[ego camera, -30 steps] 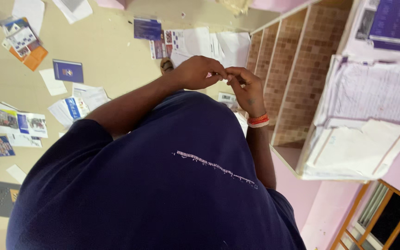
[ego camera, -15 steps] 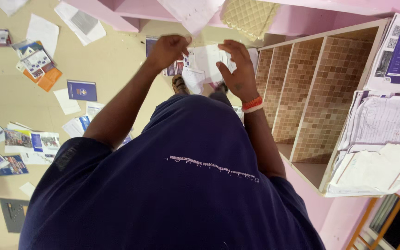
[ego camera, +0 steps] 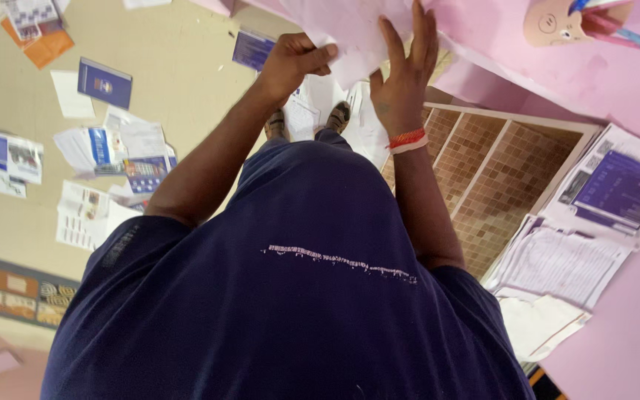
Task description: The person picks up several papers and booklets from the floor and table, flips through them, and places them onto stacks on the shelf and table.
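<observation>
Two hands hold one white paper sheet [ego camera: 338, 30] up before the pink wall [ego camera: 505, 59]: left hand [ego camera: 294, 63] fingers clenched on its edge, right hand [ego camera: 403, 74] fingers spread flat against it. Blue booklets [ego camera: 104, 81] and printed leaflets [ego camera: 9, 159] litter the floor [ego camera: 172, 81]; a purple-covered stack [ego camera: 620, 189] rests on the shelf [ego camera: 498, 174].

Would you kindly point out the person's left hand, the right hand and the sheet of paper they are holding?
left hand [ego camera: 295, 61], head view, on the knuckles and back of the hand.
right hand [ego camera: 403, 78], head view, on the back of the hand.
sheet of paper [ego camera: 350, 33], head view, on its bare middle between both hands.
</observation>
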